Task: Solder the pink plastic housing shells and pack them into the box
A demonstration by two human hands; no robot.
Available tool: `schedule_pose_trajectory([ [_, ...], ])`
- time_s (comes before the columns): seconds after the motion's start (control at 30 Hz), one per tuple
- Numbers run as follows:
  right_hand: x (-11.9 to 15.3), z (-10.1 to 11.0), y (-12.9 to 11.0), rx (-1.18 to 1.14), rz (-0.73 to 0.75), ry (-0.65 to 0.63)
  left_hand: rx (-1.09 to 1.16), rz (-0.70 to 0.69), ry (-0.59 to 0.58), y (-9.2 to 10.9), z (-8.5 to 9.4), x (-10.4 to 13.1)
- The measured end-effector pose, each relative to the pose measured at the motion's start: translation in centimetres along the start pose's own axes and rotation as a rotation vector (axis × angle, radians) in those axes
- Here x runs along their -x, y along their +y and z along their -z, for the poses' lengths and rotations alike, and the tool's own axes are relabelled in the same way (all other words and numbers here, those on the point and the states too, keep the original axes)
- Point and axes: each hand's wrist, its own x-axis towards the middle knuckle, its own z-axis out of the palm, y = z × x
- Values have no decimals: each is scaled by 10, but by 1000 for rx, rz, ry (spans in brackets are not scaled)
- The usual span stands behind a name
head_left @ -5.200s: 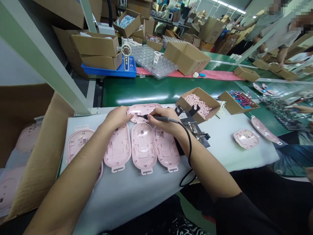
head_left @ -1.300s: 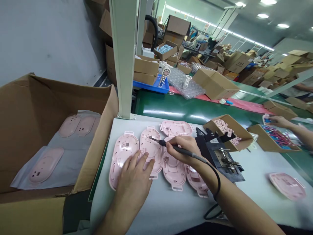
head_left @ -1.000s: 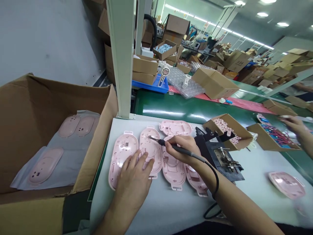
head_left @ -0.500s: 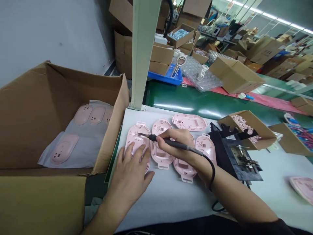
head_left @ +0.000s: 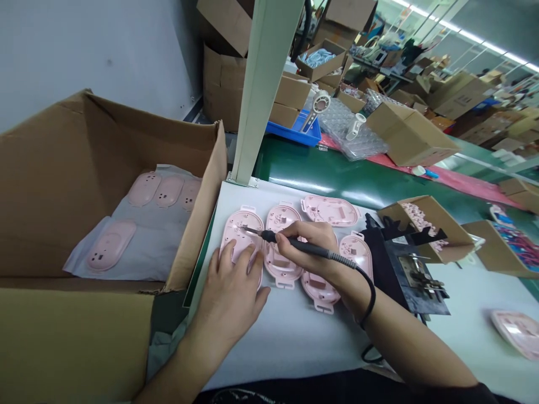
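Note:
My right hand [head_left: 309, 247] grips a black corded soldering iron [head_left: 314, 248] like a pen. Its tip rests on or just over the upper part of a pink plastic shell [head_left: 236, 224] at the table's left end. Spread fingers of my left hand [head_left: 233, 292] lie on the lower part of that same shell. Beside it is a second pink shell [head_left: 281, 269], inner side up. More shells lie to the right, including one turned sideways [head_left: 330, 211] at the back, one partly under my right wrist [head_left: 320, 292] and another beyond it [head_left: 356, 252].
On the left stands a large cardboard box [head_left: 105, 146] holding pink shells on pale sheets. A black metal stand [head_left: 415, 275] sits right of my hand, near a box of small pink parts [head_left: 425, 224]. A metal post [head_left: 261, 101] rises behind the table. Another pink piece [head_left: 517, 331] lies far right.
The whole view has shifted slightly, so the table things appear a little further right. Both hands keep their places on the shell, and the iron's tip stays at its upper part.

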Motion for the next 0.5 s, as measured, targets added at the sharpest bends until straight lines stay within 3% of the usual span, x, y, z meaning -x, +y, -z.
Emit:
schedule_pose_trajectory([
  [0.5,0,3,-3,8,7,-66,10,15,1,1,1,-1],
])
